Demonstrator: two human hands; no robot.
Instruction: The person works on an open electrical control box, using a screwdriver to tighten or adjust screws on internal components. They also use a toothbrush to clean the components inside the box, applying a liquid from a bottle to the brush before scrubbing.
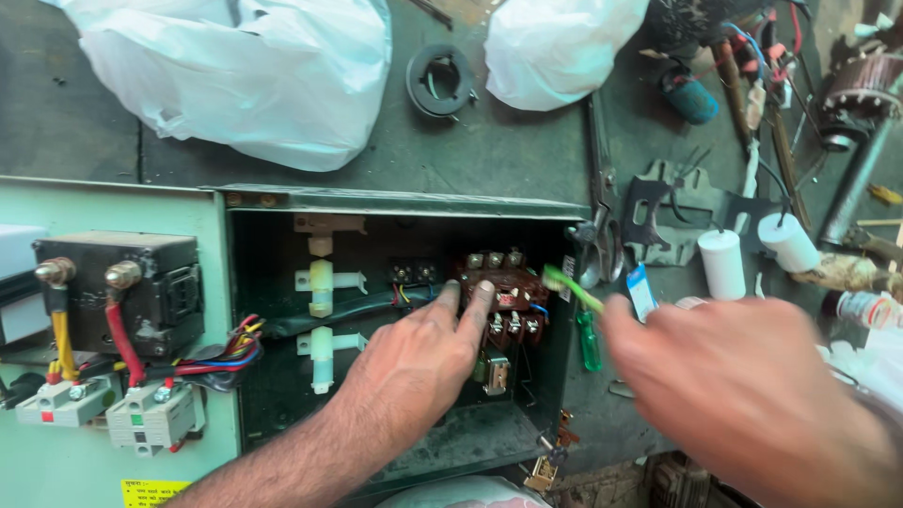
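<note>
Two white plastic bags lie at the top of the dark worktop [527,150]: a large bag [245,75] on the left and a smaller bag [555,47] to its right, with one black ring [440,81] between them. At the far left, the open pale-green door [113,202] carries one black block [141,292] with two brass studs, a yellow cable and a red cable below them, and two grey terminal blocks [150,419] underneath.

In the middle stands one open green metal box [395,199]. Inside it, two white posts [321,320] stand one above the other on the left, and one reddish-brown switch block [503,287] sits at the right, with three screw terminals along its top and three more along its lower edge, and thin coloured wires beside it. The left hand [419,353] reaches in from below, fingers spread flat, two fingertips touching the switch block and covering its lower left part; it grips nothing.

The right hand [743,386] is blurred, just right of the box; I cannot tell whether it is closed on anything. Near it are a green-handled screwdriver [589,341] at the box edge and a blurred green stick [569,287] above it. Further right stand two white cylinders [722,263], among pliers [602,226], wires and one motor winding [870,85] at the top right corner.
</note>
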